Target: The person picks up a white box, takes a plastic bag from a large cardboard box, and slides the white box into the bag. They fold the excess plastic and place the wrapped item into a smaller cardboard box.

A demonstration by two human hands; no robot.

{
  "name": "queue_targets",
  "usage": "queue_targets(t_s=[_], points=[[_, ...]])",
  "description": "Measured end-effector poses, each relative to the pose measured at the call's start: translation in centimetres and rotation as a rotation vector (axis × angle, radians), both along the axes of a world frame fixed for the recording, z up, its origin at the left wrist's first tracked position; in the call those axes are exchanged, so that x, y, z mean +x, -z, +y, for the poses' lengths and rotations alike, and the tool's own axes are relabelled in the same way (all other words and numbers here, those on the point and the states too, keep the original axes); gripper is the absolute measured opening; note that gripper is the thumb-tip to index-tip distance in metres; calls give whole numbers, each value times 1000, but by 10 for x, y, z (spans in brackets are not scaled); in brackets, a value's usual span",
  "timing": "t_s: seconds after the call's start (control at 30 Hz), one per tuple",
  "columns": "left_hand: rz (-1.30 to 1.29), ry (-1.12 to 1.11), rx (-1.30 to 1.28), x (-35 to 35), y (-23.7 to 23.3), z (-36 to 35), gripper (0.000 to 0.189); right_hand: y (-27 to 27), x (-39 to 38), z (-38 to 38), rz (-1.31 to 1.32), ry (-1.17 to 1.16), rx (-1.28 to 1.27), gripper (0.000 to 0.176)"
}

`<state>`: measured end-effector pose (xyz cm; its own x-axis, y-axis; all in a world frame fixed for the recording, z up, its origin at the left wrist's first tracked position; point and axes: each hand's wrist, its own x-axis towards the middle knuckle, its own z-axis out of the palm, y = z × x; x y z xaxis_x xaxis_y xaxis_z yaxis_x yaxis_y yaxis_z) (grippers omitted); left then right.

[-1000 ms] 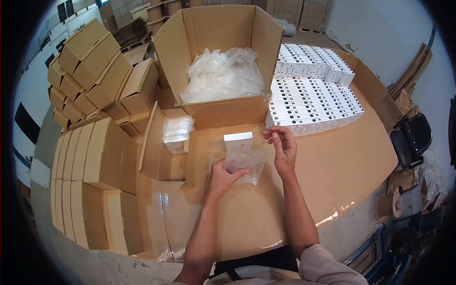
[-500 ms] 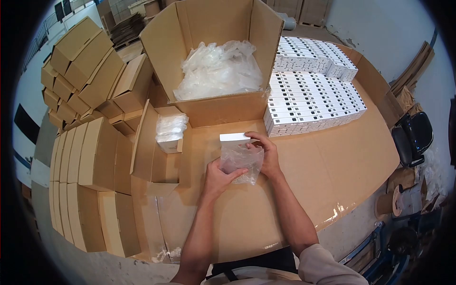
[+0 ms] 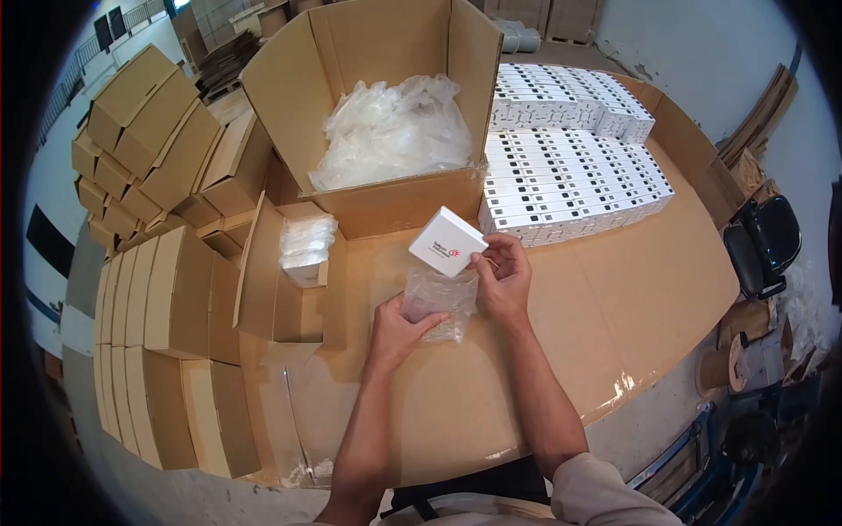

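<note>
My left hand point(image 3: 401, 331) is closed on a clear plastic bag point(image 3: 434, 302), its thumb lying across the front. In my right hand point(image 3: 507, 279) is a small white box point(image 3: 448, 242) with dark lettering and a red mark, pinched at its right corner. The box tilts just above the bag's upper edge, and the lettered face shows. Left of my hands stands an open cardboard carton point(image 3: 296, 309) with several plastic-wrapped white packs point(image 3: 307, 241) at its far end.
A large cardboard box point(image 3: 395, 203) full of clear bags point(image 3: 395, 127) stands behind my hands. Rows of white boxes point(image 3: 574, 188) are stacked at the back right. Brown cartons point(image 3: 180, 294) pile up on the left. A black chair point(image 3: 763, 241) stands beyond the table's right edge.
The white box has come up out from behind the bag and tilted, so its printed face now shows. My right hand has moved slightly right; my left hand keeps hold of the bag.
</note>
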<state>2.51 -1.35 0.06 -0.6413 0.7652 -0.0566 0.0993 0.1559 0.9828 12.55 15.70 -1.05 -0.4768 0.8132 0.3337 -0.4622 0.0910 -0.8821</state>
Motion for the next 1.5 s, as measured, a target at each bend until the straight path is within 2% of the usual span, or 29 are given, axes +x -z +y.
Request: queue_targets(t_s=[0.17,0.37,0.57,0.9,0.97,1.17,1.3,1.5], points=[[20,14,-28,0,-1,-1,43,-8,7,0,113,50,-94,27],[30,27,-62,-1,-2,-1,43,-9,12,-2,202,-23,-167,24],[29,6,-44,-1,0,0,42,-8,17,0,83,-34,-61,20],[34,-12,-30,-4,6,1,35,-6,22,7,66,-34,-3,17],[46,-20,-41,-6,15,1,34,-5,23,8,63,-42,-2,17],[19,-23,-21,-2,2,1,33,0,23,11,97,-35,-22,21],[56,-25,-60,-2,1,1,32,1,23,11,151,-47,-108,22],[17,6,37,-2,9,3,31,0,23,11,187,-43,-154,24]])
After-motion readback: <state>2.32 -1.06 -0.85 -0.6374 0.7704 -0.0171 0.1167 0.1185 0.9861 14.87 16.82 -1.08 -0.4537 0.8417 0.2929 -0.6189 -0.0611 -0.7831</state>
